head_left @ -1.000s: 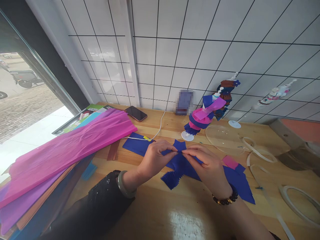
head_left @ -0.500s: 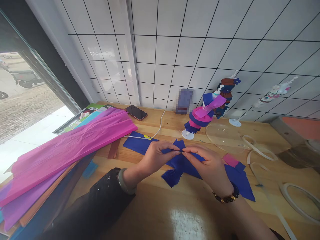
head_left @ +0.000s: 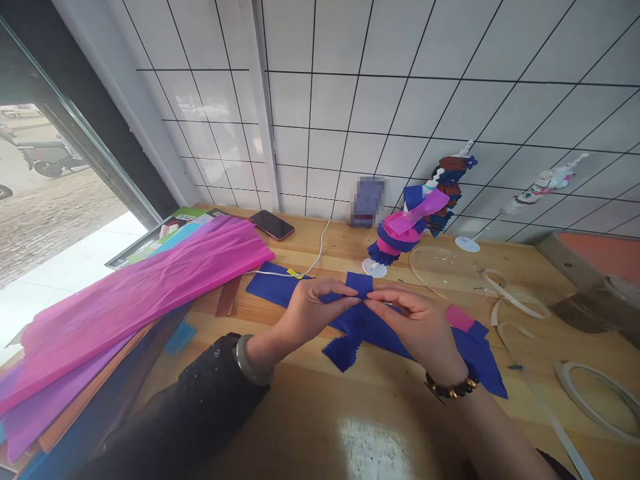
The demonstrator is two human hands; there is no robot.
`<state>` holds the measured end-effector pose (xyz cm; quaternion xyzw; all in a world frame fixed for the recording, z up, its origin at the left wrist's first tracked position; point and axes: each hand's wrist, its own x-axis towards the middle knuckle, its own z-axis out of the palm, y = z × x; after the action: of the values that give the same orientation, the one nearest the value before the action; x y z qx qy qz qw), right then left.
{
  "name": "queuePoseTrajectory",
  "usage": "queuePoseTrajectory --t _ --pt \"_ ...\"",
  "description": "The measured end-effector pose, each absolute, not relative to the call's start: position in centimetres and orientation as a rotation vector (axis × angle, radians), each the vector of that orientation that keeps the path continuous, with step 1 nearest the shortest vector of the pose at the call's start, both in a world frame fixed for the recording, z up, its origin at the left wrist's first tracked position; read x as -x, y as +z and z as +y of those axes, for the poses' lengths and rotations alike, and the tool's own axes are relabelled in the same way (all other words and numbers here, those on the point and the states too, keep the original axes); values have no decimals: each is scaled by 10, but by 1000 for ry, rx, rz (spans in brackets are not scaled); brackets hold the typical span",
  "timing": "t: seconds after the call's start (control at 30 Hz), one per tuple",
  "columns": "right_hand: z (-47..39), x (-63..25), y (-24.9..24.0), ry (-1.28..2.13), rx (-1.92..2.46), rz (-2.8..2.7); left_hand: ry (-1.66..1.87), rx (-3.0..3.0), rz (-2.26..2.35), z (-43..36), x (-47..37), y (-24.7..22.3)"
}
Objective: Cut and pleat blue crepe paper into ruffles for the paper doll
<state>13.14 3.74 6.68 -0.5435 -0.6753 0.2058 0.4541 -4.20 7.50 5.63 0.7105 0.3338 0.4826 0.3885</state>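
Observation:
Both hands meet over a strip of blue crepe paper (head_left: 383,337) on the wooden table. With thumb and fingertips, my left hand (head_left: 317,308) pinches a gathered blue paper piece (head_left: 354,321) at its narrow middle. My right hand (head_left: 417,323) pinches the same piece from the right, its fingertips almost touching the left ones. Above the fingertips the piece shows a flat square end; below them it fans out into a pleated, frilled end. The fingers partly hide the pinched middle.
Pink and purple paper sheets (head_left: 150,293) lie at left, near a phone (head_left: 273,225) and a white cable (head_left: 321,250). Behind the hands stands a paper-dressed figure (head_left: 403,230). At right are a clear disc (head_left: 435,270), a tape roll (head_left: 595,393) and a pink scrap (head_left: 459,318).
The top end of the gathered blue piece now looks flatter and squarer. Both hands stay pinched at its middle, with slight finger shifts.

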Motion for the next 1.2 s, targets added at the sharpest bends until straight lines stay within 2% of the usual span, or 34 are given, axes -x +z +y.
queuePoseTrajectory --t 0.83,1.2 --pt "37 -128 66 644 1267 -1510 1344 -1686 869 69 38 52" --pt "39 -130 58 576 1293 -1644 1216 -1798 820 72 41 55"
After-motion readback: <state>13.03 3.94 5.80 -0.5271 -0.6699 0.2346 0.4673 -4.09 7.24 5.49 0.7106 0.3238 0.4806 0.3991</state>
